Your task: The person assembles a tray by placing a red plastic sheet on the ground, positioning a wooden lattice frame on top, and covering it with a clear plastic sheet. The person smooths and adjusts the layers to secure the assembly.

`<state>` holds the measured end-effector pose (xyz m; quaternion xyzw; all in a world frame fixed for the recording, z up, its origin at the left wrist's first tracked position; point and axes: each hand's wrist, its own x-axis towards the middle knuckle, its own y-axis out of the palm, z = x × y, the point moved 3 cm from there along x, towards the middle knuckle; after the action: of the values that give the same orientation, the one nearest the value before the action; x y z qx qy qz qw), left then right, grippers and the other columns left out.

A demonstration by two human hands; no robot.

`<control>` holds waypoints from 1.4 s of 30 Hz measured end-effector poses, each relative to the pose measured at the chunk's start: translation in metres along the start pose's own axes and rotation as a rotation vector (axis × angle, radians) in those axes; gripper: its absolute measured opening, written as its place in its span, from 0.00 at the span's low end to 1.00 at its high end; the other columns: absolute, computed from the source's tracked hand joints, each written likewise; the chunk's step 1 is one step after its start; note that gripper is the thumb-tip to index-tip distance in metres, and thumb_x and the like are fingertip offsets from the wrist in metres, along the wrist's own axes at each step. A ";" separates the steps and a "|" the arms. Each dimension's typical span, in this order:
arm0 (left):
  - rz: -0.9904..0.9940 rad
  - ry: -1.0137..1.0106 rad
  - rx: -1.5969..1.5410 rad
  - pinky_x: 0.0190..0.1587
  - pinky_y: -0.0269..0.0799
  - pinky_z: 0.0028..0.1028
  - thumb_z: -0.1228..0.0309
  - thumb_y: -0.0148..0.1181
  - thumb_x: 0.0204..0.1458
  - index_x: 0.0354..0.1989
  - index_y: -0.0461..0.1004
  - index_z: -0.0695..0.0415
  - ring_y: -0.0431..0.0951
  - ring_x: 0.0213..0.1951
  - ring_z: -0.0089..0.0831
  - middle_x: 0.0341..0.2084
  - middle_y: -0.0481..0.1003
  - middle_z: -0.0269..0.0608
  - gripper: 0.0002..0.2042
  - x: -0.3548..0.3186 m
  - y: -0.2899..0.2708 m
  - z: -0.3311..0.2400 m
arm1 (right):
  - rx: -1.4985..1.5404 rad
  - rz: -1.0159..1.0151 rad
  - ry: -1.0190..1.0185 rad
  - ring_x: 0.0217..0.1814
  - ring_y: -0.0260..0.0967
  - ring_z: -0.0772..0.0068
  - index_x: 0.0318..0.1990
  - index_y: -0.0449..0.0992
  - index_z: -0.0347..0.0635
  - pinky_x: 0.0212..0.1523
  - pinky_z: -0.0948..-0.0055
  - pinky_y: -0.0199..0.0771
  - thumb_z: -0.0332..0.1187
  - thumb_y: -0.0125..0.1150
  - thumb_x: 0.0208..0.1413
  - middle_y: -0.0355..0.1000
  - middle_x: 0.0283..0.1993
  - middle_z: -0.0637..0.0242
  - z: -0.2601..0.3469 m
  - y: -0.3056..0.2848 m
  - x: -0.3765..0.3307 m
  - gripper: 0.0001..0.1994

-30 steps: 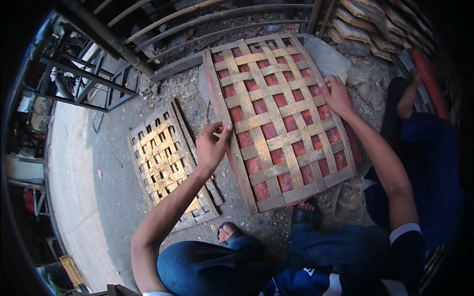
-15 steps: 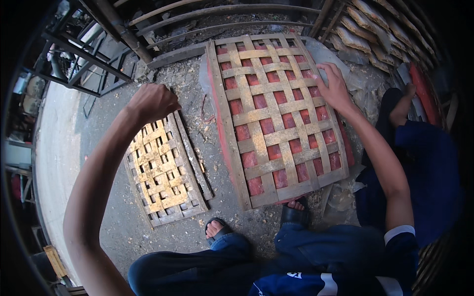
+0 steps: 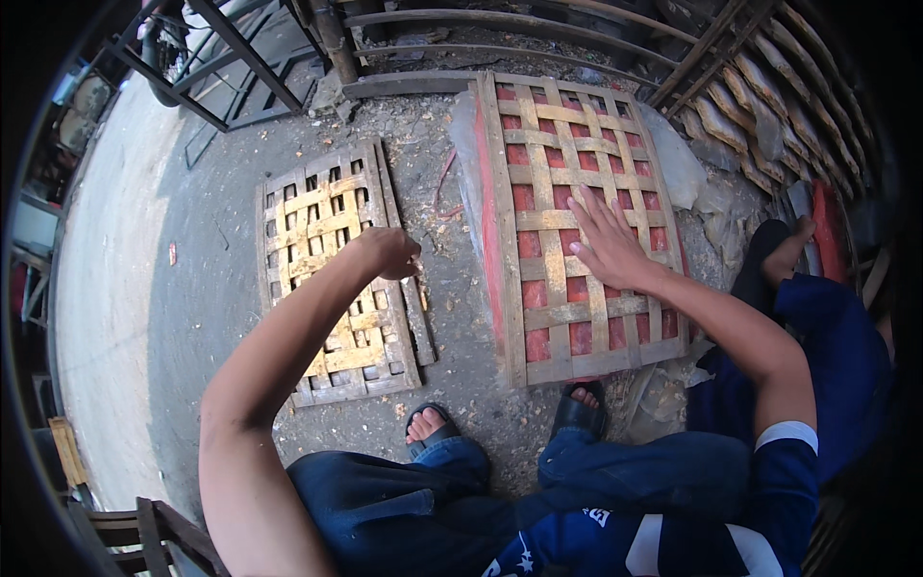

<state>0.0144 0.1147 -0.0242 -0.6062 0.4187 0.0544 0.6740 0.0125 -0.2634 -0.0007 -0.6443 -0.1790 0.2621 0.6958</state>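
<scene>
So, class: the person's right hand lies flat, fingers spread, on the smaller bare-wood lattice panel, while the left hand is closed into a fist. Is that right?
Not quite. In the head view the right hand lies flat, fingers spread, on the larger lattice panel, the one showing red through its gaps, not on the smaller bare-wood panel. The left hand is closed into a fist, as stated.

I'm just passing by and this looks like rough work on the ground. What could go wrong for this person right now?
The right hand lies flat on the wooden lattice over the red frame; rough slats might give splinters. The left hand is closed in a fist above the smaller lattice, which could also scrape knuckles if struck. The feet in open sandals sit close to the frame's edge amid rubble, so toes may get pinched or stubbed.
</scene>
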 end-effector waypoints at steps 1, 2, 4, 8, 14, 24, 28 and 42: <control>-0.020 -0.045 0.036 0.56 0.77 0.42 0.51 0.58 0.60 0.58 0.76 0.48 0.80 0.54 0.44 0.50 0.80 0.44 0.22 0.004 -0.008 0.006 | -0.025 0.047 -0.018 0.83 0.35 0.41 0.78 0.41 0.39 0.79 0.42 0.30 0.51 0.39 0.71 0.31 0.81 0.43 -0.002 -0.001 0.003 0.37; -0.038 -0.082 0.070 0.56 0.76 0.42 0.50 0.58 0.61 0.60 0.75 0.46 0.79 0.54 0.44 0.51 0.79 0.44 0.23 0.010 -0.019 0.007 | -0.048 0.113 -0.011 0.83 0.34 0.41 0.78 0.40 0.38 0.79 0.42 0.31 0.52 0.39 0.71 0.30 0.81 0.43 -0.002 -0.005 0.005 0.37; -0.114 -0.098 0.093 0.55 0.77 0.43 0.51 0.55 0.63 0.61 0.74 0.45 0.80 0.52 0.44 0.52 0.79 0.44 0.22 0.013 -0.044 0.000 | -0.087 0.241 0.011 0.83 0.33 0.42 0.78 0.39 0.37 0.78 0.41 0.34 0.52 0.38 0.71 0.29 0.81 0.43 0.001 -0.021 0.005 0.38; -0.583 0.019 0.096 0.65 0.66 0.47 0.49 0.47 0.66 0.70 0.62 0.48 0.70 0.64 0.44 0.64 0.69 0.44 0.28 0.012 -0.071 -0.009 | -0.193 0.280 -0.026 0.79 0.46 0.37 0.74 0.49 0.32 0.77 0.48 0.47 0.45 0.50 0.67 0.47 0.76 0.36 0.023 -0.051 0.026 0.36; -0.911 0.327 0.093 0.72 0.55 0.48 0.47 0.41 0.67 0.72 0.59 0.50 0.62 0.69 0.48 0.70 0.60 0.48 0.30 0.014 -0.083 -0.061 | 0.173 -0.027 -0.203 0.81 0.43 0.42 0.74 0.52 0.33 0.78 0.48 0.43 0.45 0.55 0.66 0.47 0.78 0.43 0.084 -0.029 0.000 0.36; -0.713 0.392 0.046 0.75 0.54 0.36 0.66 0.44 0.65 0.73 0.57 0.56 0.50 0.76 0.42 0.75 0.55 0.39 0.27 0.024 -0.064 -0.067 | 0.012 -0.096 -0.348 0.81 0.42 0.43 0.73 0.57 0.42 0.77 0.39 0.38 0.49 0.54 0.65 0.45 0.78 0.43 0.072 -0.038 0.014 0.34; -0.758 0.377 0.074 0.75 0.54 0.36 0.69 0.45 0.61 0.73 0.57 0.57 0.51 0.76 0.42 0.75 0.54 0.39 0.29 0.026 -0.053 -0.069 | -0.024 -0.044 -0.590 0.82 0.41 0.48 0.72 0.61 0.45 0.77 0.35 0.35 0.58 0.49 0.65 0.46 0.79 0.47 0.106 -0.013 -0.005 0.35; -0.773 0.362 0.145 0.70 0.65 0.38 0.70 0.50 0.56 0.74 0.57 0.56 0.50 0.76 0.43 0.75 0.55 0.37 0.33 0.025 -0.060 -0.068 | 0.040 0.018 -0.615 0.83 0.38 0.53 0.70 0.61 0.37 0.76 0.30 0.25 0.64 0.52 0.60 0.47 0.79 0.53 0.111 -0.009 -0.018 0.42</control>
<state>0.0315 0.0293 0.0120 -0.6692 0.2751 -0.3388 0.6014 -0.0659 -0.1855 0.0212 -0.5225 -0.3701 0.4544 0.6193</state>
